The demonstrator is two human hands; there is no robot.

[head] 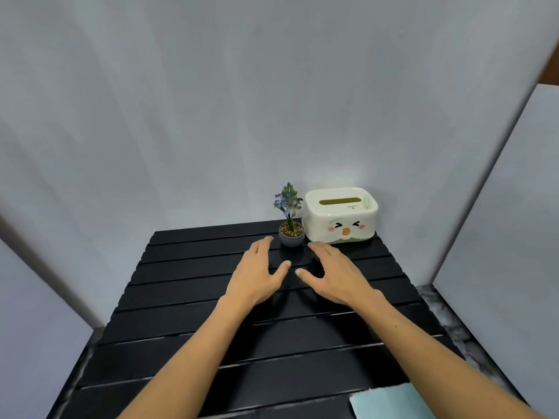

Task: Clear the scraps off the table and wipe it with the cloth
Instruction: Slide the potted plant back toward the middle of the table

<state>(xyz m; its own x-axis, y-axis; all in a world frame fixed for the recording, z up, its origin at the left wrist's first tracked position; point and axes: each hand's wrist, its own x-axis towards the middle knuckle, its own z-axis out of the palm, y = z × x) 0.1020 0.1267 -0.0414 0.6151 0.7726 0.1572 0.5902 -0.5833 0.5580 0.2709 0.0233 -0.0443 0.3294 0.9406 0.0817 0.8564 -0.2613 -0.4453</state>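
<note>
Toward the far end of the black slatted table (187, 297), both hands are stretched out side by side, palms down, just above or on the slats; I cannot tell whether they touch. The left hand (257, 278) has its fingers loosely spread, and the right hand (335, 278) is likewise open, thumbs nearly meeting; neither holds or pinches anything. No scraps show anywhere on the dark surface, though small dark bits would be hard to pick out against it, and whatever lies under the palms is hidden. The light blue cloth (390, 402) lies flat at the near right corner, well apart from both hands and partly under the right forearm's line, so the wiping looks not yet begun. My reading is that the clearing is either finished or there is little to clear in sight, and the wipe is what remains: a hand would need to come back to the near corner for the cloth first. For room, most of the tabletop is bare and open, from the near edge up to the hands. The far right corner is crowded: a small potted plant (291, 234) stands just beyond the left fingertips, and a white tissue box (341, 219) with a cartoon face sits just beside it, close to the right fingertips. A broad sweep there could topple the light pot. Pale walls close around the table's far and side edges.
</note>
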